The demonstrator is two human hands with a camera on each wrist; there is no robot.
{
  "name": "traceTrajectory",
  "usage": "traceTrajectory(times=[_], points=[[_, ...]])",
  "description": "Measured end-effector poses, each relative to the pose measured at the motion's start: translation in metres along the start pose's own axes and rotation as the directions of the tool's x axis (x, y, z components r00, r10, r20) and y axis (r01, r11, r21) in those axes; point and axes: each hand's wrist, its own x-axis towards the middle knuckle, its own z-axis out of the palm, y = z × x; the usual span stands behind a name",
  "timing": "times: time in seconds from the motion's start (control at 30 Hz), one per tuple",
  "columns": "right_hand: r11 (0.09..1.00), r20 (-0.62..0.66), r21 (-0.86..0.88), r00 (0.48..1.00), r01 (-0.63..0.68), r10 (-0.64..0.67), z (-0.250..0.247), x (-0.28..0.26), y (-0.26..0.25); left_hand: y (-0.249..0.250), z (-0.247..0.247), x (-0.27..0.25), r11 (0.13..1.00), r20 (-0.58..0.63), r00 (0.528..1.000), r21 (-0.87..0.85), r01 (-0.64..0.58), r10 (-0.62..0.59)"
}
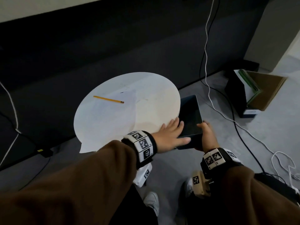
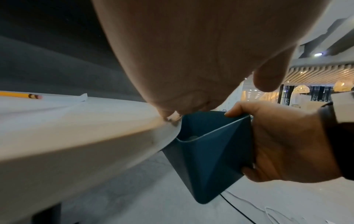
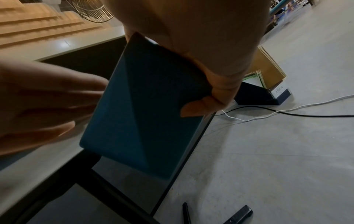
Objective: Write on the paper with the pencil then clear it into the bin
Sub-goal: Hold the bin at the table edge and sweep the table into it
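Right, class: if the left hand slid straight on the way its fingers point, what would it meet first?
The left hand lies flat at the table edge, fingers pointing at the blue bin held by the right hand. It would meet the bin's rim first; its fingertips seem already there.

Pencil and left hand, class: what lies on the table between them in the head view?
Only the paper and bare tabletop separate pencil from left hand in the head view.

Bin [image 1: 191, 117] far corner is hidden under the table [image 1: 159, 101] edge; writing on paper [image 1: 110, 117] too small to read.
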Motion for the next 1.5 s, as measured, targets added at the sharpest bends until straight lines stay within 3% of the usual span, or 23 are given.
traceTrajectory(times=[0.07, 0.17, 0.23, 0.3, 0.37, 0.43, 0.5, 0.57, 0.63, 0.7, 0.8, 0.9, 1.07, 1.23, 1.5], points=[[1.000, 0.005, -0.011, 1.000, -0.005, 0.005, -0.002, -0.002, 0.004, -0.006, -0.005, 0.004, 0.997, -0.101, 0.993, 0.042, 0.069, -0.065], [1.000, -0.007, 0.004, 1.000, -0.017, 0.017, -0.006, -0.007, 0.007, -0.026, -0.002, 0.004, 0.949, -0.214, 0.932, 0.057, 0.312, -0.293], [1.000, -0.008, 0.017, 1.000, -0.019, 0.019, -0.008, -0.011, 0.007, -0.023, 0.004, 0.001, 0.965, -0.145, 0.962, 0.085, 0.246, -0.233], [0.999, 0.003, 0.030, 1.000, -0.019, 0.019, -0.008, -0.011, 0.006, -0.008, 0.010, -0.002, 0.994, -0.046, 0.998, 0.097, 0.043, -0.039], [1.000, 0.009, 0.029, 1.000, -0.005, 0.005, -0.008, -0.010, 0.006, 0.005, 0.011, -0.003, 0.997, -0.020, 0.996, 0.016, -0.081, 0.082], [1.000, -0.002, 0.011, 1.000, 0.019, -0.019, -0.008, -0.010, 0.008, 0.008, 0.008, 0.000, 0.996, -0.100, 0.991, -0.025, -0.087, 0.084], [0.999, -0.008, -0.009, 1.000, 0.030, -0.030, -0.010, -0.014, 0.008, 0.008, 0.003, 0.004, 1.000, -0.139, 0.990, -0.020, -0.016, 0.013], [0.999, -0.013, -0.016, 0.999, 0.036, -0.037, -0.013, -0.016, 0.007, 0.007, 0.002, 0.006, 0.995, -0.063, 0.998, 0.089, 0.037, -0.031], [0.999, -0.022, -0.006, 0.999, 0.043, -0.044, -0.016, -0.016, 0.006, 0.010, 0.002, 0.004, 0.977, 0.041, 0.999, 0.212, 0.015, -0.024], [0.999, -0.039, 0.007, 0.998, 0.049, -0.049, -0.018, -0.016, 0.004, 0.012, -0.001, 0.000, 0.983, 0.070, 0.998, 0.182, -0.018, 0.005], [0.995, -0.095, -0.017, 0.990, 0.102, -0.103, -0.022, -0.021, 0.002, 0.011, -0.012, -0.003, 0.996, -0.066, 0.997, -0.080, -0.039, 0.034], [0.977, -0.145, -0.078, 0.967, 0.201, -0.210, -0.024, -0.026, 0.001, 0.005, -0.026, -0.003, 0.976, -0.258, 0.966, -0.200, -0.087, 0.034], [0.939, -0.166, -0.080, 0.925, 0.334, -0.343, -0.030, -0.033, -0.014, -0.010, -0.051, -0.008, 0.968, -0.545, 0.838, -0.194, -0.157, 0.027], [0.891, -0.172, -0.035, 0.875, 0.453, -0.452, -0.035, -0.040, -0.046, -0.029, -0.075, -0.014, 0.976, -0.627, 0.779, -0.187, -0.116, -0.027], [0.879, 0.173, 0.026, 0.864, 0.476, -0.473, 0.011, -0.051, -0.116, -0.079, -0.136, -0.039, 0.957, -0.659, 0.721, -0.288, 0.024, -0.216]])
